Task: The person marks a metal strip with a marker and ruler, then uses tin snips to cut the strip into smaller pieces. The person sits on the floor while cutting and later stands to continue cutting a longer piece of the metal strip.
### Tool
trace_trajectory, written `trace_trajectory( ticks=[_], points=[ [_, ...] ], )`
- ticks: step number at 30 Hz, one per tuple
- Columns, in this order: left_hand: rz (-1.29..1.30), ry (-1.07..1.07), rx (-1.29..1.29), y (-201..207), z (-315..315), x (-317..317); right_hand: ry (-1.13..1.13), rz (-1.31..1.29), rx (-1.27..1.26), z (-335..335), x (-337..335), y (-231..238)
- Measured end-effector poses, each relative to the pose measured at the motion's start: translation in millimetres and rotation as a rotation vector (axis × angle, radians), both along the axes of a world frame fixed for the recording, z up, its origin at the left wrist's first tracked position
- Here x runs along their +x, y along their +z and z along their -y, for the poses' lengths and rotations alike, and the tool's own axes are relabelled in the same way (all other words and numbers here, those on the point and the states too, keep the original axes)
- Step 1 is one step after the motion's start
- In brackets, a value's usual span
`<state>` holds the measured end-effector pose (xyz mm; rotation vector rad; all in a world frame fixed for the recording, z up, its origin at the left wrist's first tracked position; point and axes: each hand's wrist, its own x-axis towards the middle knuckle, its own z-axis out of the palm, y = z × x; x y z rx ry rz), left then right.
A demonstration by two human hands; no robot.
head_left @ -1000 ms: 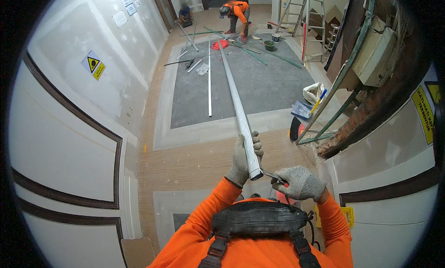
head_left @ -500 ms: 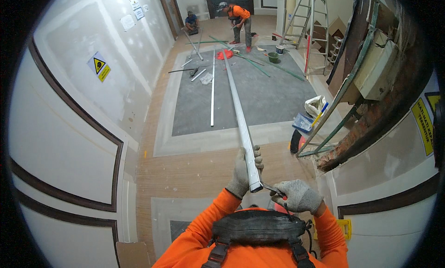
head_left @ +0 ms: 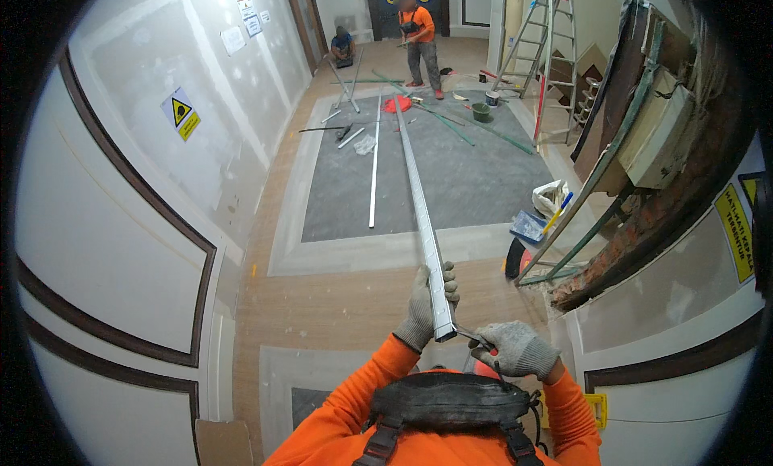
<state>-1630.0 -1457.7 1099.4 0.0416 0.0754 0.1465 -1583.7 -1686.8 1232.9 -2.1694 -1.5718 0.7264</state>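
Note:
A long, silvery metal channel (head_left: 420,200) runs from close to my body far out over the floor. My left hand (head_left: 417,313), in a grey knit glove, wraps round it near its close end, with the fingertips showing on the right side. My right hand (head_left: 519,349), also gloved, is closed on a pliers-like hand tool (head_left: 467,334) with dark metal jaws. The tool's tip meets the lower right corner of the channel's end. My fingers partly hide the handles, so its exact kind is unclear.
Another thin metal strip (head_left: 374,168) lies on the grey floor panel, with green bars (head_left: 443,115) beyond. A stepladder (head_left: 555,71), a bucket (head_left: 481,111) and a blue dustpan (head_left: 527,227) stand or lie to the right. Two people (head_left: 419,43) are at the far end.
The far person in orange has straightened up from bending. My view has shifted slightly. Both my hands keep nearly the same hold, with the tool still at the channel's end.

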Motion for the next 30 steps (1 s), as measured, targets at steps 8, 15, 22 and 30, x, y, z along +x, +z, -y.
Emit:
trace_trajectory(
  ticks=[8,15,22,30],
  points=[
    [-0.047,0.007,0.018,9,2,0,-0.024,-0.013,-0.019,1,-1,-4],
    [-0.008,-0.003,-0.031,3,0,-1,-0.024,0.006,-0.046,0,-3,-1],
    [-0.022,0.005,0.016,5,-2,-3,-0.038,-0.011,-0.051,-1,-4,-2],
    [-0.033,0.009,-0.020,10,1,-2,-0.029,-0.007,-0.089,-1,-1,-3]
  ],
)
